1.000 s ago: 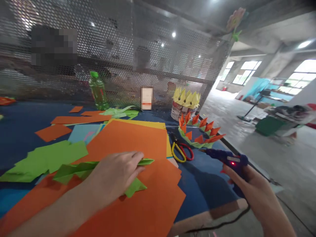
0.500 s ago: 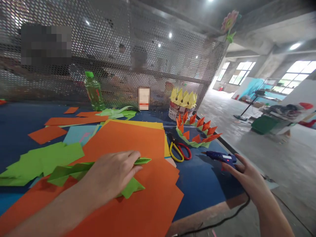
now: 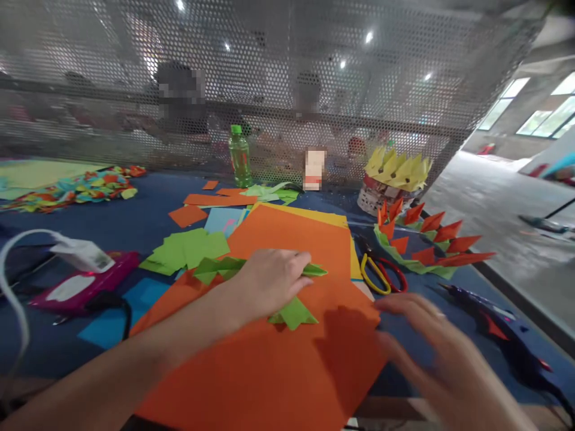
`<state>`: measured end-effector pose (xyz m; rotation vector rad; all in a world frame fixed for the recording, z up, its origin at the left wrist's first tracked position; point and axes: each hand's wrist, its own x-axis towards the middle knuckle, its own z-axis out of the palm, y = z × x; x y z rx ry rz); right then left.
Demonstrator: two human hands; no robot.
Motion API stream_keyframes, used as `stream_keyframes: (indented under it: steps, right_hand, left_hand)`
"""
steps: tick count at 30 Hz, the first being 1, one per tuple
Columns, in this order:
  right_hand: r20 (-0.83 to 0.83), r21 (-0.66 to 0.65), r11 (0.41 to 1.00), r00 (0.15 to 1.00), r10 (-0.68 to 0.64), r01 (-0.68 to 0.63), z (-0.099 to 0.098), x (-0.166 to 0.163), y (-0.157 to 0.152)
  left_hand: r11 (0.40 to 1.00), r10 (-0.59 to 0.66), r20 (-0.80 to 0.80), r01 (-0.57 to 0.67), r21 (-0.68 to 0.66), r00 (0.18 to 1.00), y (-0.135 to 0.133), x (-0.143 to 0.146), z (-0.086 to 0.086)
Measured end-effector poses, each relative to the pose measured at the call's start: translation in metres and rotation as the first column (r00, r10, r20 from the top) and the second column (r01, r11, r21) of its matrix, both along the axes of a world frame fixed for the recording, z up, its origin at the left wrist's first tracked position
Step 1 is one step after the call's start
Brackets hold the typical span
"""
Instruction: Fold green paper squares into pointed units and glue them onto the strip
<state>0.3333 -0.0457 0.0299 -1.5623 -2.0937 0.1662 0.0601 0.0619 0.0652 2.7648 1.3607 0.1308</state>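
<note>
My left hand (image 3: 272, 281) is closed around a folded green paper strip (image 3: 220, 267), whose pointed end sticks out past my fingertips. Below that hand, a zigzag-edged part of green paper (image 3: 294, 314) shows against the large orange paper sheets (image 3: 265, 371). Slightly blurred, my right hand (image 3: 433, 353) hovers over the right edge of the orange sheets, its thumb and fingers apart and nothing between them. To its right a dark blue glue gun (image 3: 498, 323) lies on the table with its red light on. Yellow-and-red-handled scissors (image 3: 377, 274) rest just beyond that hand.
An orange-and-green paper crown (image 3: 422, 260) and a yellow paper crown (image 3: 398, 170) on a round container stand at the back right. A green bottle (image 3: 240, 158) stands by the mesh panel (image 3: 278, 90). A magenta power strip (image 3: 85, 284) with cords lies left. People are behind the mesh.
My right hand has let go of the glue gun and moved left toward the orange sheets. My left hand keeps its hold on the green strip. The view has swung left.
</note>
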Motion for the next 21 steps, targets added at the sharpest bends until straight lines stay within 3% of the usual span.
stream_keyframes:
  steps: [1, 3, 5, 8, 15, 21]
  right_hand:
    - [0.008, -0.063, 0.99, 0.992, 0.127, -0.127, 0.005, -0.023, 0.004]
    - [0.022, -0.186, 0.964, 0.98, 0.199, -0.192, 0.012, -0.059, 0.015]
    - [0.083, -0.296, 0.936, 0.971, 0.224, -0.191, 0.016, -0.083, 0.027]
    - [0.156, -0.325, 0.934, 0.966, 0.206, -0.147, 0.014, -0.102, 0.046]
    - [0.103, -0.308, 0.922, 0.956, 0.276, -0.233, -0.005, -0.11, 0.064]
    - [-0.007, -0.192, 0.922, 0.94, 0.342, -0.337, -0.001, -0.083, 0.06]
  left_hand:
    - [1.0, 0.001, 0.01, -0.001, -0.001, 1.0, 0.001, -0.001, 0.0]
    - [1.0, 0.0, 0.031, 0.001, -0.007, 1.0, 0.004, -0.003, 0.0]
    - [1.0, -0.004, 0.049, 0.005, -0.014, 0.999, 0.006, -0.005, 0.002]
    - [1.0, 0.0, 0.073, 0.002, -0.019, 0.997, 0.008, -0.008, 0.006]
    - [0.999, 0.005, 0.083, -0.001, -0.044, 0.997, 0.01, -0.012, 0.007]
    - [0.999, 0.012, 0.074, -0.008, -0.05, 0.997, 0.011, -0.013, 0.006]
